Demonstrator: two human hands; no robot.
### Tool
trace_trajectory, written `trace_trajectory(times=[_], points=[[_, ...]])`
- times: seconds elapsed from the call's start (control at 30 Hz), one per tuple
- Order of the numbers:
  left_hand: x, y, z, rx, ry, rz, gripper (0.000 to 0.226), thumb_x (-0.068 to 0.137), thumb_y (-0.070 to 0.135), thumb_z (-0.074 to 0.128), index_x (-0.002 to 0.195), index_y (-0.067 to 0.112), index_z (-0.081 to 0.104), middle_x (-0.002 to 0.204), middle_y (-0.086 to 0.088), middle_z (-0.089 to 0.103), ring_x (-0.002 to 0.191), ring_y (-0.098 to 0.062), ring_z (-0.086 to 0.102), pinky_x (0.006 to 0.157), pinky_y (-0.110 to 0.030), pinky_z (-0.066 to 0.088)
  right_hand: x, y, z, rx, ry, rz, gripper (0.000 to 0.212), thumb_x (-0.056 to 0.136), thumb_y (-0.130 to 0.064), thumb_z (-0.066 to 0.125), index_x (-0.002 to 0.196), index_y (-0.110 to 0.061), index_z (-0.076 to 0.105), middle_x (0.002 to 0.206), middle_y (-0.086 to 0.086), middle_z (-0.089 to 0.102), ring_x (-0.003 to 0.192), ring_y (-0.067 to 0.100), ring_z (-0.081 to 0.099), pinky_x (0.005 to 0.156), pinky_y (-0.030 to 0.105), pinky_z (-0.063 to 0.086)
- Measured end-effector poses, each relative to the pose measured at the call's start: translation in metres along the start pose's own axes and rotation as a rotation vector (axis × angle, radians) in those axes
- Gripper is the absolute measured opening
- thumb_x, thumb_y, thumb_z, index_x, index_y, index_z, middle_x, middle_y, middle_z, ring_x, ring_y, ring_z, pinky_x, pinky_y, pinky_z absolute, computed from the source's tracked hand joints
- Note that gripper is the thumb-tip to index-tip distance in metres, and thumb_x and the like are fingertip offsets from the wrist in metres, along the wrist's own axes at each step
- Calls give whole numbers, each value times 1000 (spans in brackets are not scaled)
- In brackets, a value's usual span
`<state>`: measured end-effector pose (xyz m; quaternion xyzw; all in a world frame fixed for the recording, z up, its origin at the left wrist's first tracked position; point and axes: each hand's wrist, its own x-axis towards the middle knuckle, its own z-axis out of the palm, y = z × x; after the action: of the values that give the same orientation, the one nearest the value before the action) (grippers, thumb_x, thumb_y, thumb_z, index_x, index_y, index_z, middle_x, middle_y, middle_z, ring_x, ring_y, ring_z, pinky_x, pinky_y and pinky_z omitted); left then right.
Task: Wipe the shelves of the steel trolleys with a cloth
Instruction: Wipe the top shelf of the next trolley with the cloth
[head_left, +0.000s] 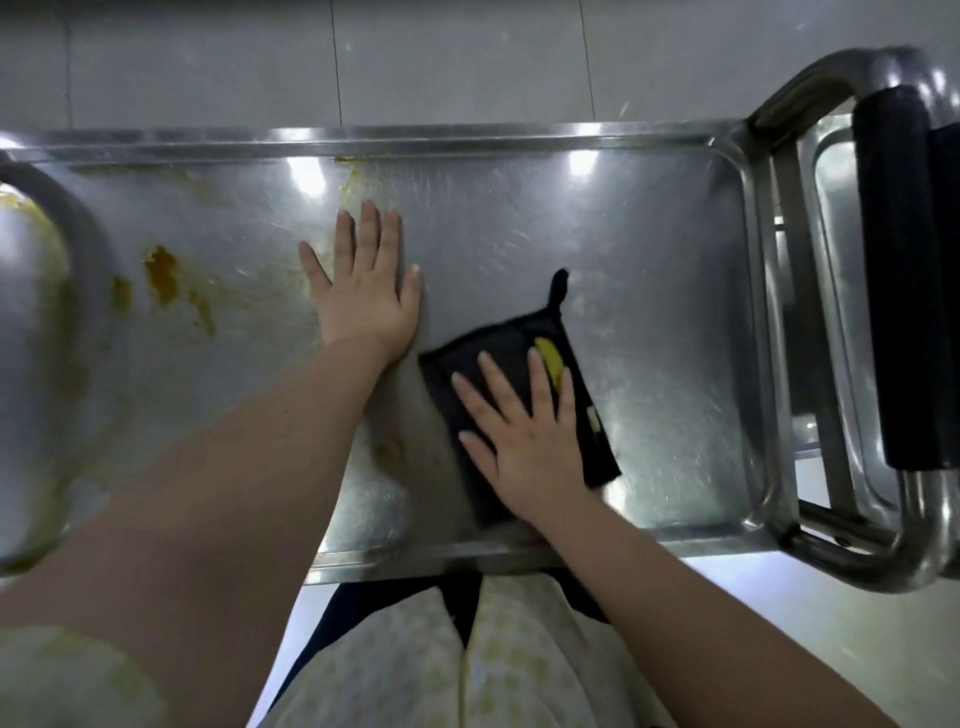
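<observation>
Head view: right fingers (501, 382) spread on cloth (488, 338), left fingers (370, 228) spread near yellow stains (161, 275).

1. The shelf (649, 218) lies bare right of the cloth (498, 364) and along the far rim.
2. The left hand (363, 291) lies flat mid-shelf, blocking the way left.
3. The handle (893, 270) bars the right end.
4. A rounded steel object (31, 364) covers the left end.

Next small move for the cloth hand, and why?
Probably slide the cloth left under the right hand toward the stains. The shelf looks clean around the cloth, while the yellow-brown stains lie beyond the left hand, which rests flat between and would likely need to lift.
</observation>
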<state>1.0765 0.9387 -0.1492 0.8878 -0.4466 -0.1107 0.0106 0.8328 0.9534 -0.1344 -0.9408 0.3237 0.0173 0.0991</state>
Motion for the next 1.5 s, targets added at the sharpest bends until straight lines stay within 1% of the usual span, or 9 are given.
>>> trace_trajectory(times=[0.2,0.3,0.53,0.73,0.87,1.03,1.17,1.33,1.5], points=[[2,-5,2,41,-30,67,69,89,75,6,150,47,-11,159,9,-23,147,-24,-19,111,-65,-13,168,76,-30,-3,-58,345,60,97,-61,15,154,-43,6,165,-9,1,149,39,-6,116,62,-4],[4,-5,3,66,-41,106,69,85,81,6,146,55,-14,158,12,-24,147,-23,-21,106,-69,-15,190,98,-34,-1,-65,399,61,96,-62,13,154,-43,4,165,-9,-2,149,39,-7,116,61,-5],[5,-2,-1,47,-53,75,70,83,83,6,145,57,-14,161,13,-16,148,-23,-17,109,-69,-11,31,49,-9,-5,31,219,61,99,-58,27,155,-37,17,164,-2,14,148,43,6,115,64,9],[1,0,-2,53,-55,77,70,83,81,7,145,55,-12,162,13,-13,148,-22,-16,109,-71,-9,-73,30,3,-4,-46,166,62,98,-58,35,154,-37,22,163,-2,16,148,42,10,114,66,13],[1,1,-2,99,-54,103,69,86,78,3,147,51,-17,162,9,-15,147,-26,-18,107,-72,-10,0,57,-14,-41,-43,181,58,99,-57,30,154,-38,21,163,-3,19,147,44,11,114,65,12],[2,0,-1,122,-22,179,65,92,71,3,150,47,-11,163,5,-9,148,-25,-14,108,-63,-20,152,133,-40,-14,-81,456,61,96,-62,17,153,-45,4,164,-10,0,149,39,-6,116,61,-4],[2,1,-3,129,-24,298,58,96,62,1,151,46,-6,163,8,-1,149,-23,-8,113,-56,-17,183,161,-47,11,-100,601,62,96,-63,11,153,-45,-5,164,-10,-9,148,37,-9,116,62,-6],[2,0,-6,68,-26,296,56,97,60,9,151,48,2,163,10,4,150,-21,-1,118,-49,-10,96,130,-39,-7,-107,504,62,96,-62,8,154,-42,-2,165,-6,-3,149,37,-7,116,61,-5],[2,2,-9,79,-37,289,59,95,63,3,152,48,1,163,10,1,150,-19,-4,117,-47,-13,-67,93,-18,-35,-117,383,61,99,-57,22,156,-35,17,164,1,12,148,42,7,115,64,12]])
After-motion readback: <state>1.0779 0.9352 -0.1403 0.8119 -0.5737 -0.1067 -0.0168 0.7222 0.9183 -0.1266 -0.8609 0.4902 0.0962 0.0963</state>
